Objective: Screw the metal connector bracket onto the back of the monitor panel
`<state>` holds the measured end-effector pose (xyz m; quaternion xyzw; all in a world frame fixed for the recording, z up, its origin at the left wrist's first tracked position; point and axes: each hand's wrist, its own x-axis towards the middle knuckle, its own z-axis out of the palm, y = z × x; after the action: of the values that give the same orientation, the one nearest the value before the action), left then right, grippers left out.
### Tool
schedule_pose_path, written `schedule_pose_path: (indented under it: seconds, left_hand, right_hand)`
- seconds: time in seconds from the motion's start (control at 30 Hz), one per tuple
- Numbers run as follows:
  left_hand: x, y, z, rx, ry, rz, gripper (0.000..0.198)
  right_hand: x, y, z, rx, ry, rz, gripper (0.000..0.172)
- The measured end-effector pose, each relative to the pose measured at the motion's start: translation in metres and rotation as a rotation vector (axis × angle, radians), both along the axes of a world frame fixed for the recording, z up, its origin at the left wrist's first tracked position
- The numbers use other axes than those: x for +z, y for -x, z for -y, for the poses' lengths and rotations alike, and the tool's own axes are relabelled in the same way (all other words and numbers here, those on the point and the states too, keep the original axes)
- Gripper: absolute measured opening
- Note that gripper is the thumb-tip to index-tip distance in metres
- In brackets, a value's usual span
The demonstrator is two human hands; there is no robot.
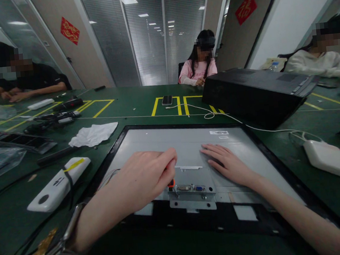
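Note:
An opened monitor (165, 140) lies face down in front of me, its grey metal back framed by a black bezel. At its near side a metal bracket (192, 204) carries a blue VGA port (199, 188) and a pale DVI port (184, 188). My left hand (150, 173) is closed over the left end of that bracket, fingers curled together. Whatever they hold is hidden, and a small orange-and-black part (171, 183) shows just below them. My right hand (226, 162) rests on the metal back, right of the bracket, with fingers stretched out.
Left of the monitor lie a white device (60, 186) with a black cable, a crumpled white tissue (94, 134) and plastic bags. A large black casing (253, 93) stands at the back right. A white adapter (329, 158) trails a cable. Several people sit around the table.

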<state>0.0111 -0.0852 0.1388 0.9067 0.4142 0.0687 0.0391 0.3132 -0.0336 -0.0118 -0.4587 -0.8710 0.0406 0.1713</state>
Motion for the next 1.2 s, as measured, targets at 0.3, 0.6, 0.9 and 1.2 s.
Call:
schedule_pose_path:
  seconds: [0.3, 0.6, 0.9, 1.2]
  left_hand:
    - [0.0041, -0.0016, 0.0069, -0.063, 0.053, 0.092, 0.012]
    - [-0.0015, -0.006, 0.0017, -0.042, -0.113, -0.032, 0.03]
    - [-0.0017, -0.0032, 0.0068, -0.043, -0.06, 0.038, 0.016]
    - [-0.0006, -0.0048, 0.0045, -0.03, -0.048, -0.01, 0.027]
  right_hand:
    - [0.0009, -0.0005, -0.0004, 0.003, 0.005, 0.004, 0.043]
    - [0.0013, 0.0007, 0.0002, -0.002, 0.007, 0.0, 0.042]
    - [0.0014, 0.0011, 0.0006, -0.001, -0.01, -0.012, 0.043]
    - [0.0015, 0.0011, 0.0002, -0.005, 0.009, -0.001, 0.042]
